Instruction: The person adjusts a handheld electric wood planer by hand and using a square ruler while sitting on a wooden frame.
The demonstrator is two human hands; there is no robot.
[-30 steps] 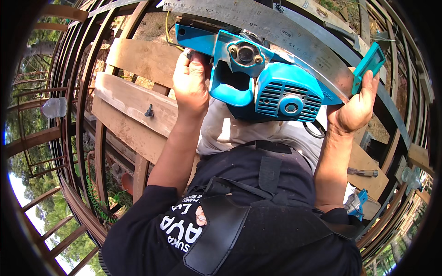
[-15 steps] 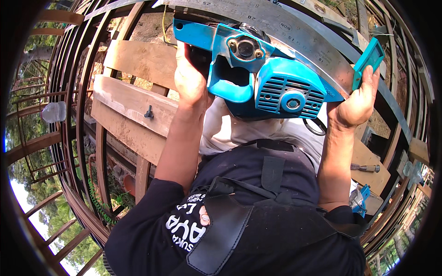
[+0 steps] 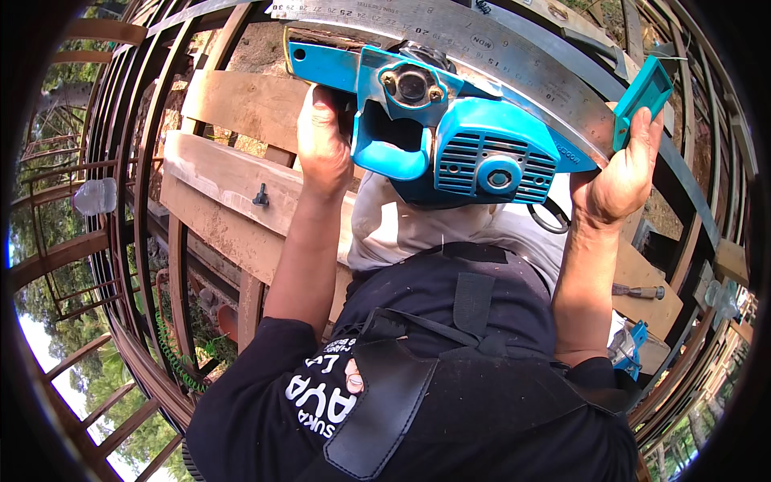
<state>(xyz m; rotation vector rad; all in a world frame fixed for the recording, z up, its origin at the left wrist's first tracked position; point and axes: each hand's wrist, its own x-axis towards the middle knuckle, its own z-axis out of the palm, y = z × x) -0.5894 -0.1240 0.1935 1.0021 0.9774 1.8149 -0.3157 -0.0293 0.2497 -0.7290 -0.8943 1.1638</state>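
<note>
A blue electric planer (image 3: 490, 136) is held on its side above my lap, with a long steel ruler (image 3: 522, 68) lying along its sole. My left hand (image 3: 325, 140) is closed on the planer's left end, with fingers partly hidden behind the body. My right hand (image 3: 618, 173) grips the other end, its thumb and fingers at the ruler's end and at a small teal plate (image 3: 642, 100) standing out from the planer. A black cord loop (image 3: 550, 217) hangs beneath the tool near my right hand.
Wooden boards (image 3: 217, 193) lie behind my left arm, with a small black bolt (image 3: 261, 195) on one. A chisel-like tool (image 3: 642, 292) and another blue tool (image 3: 630, 353) rest at the right. A clear plastic bottle (image 3: 95, 197) is at the far left, among timber slats.
The planer and ruler have shifted a little left, along with my left hand. My right hand keeps its hold, rising slightly at the fingertips.
</note>
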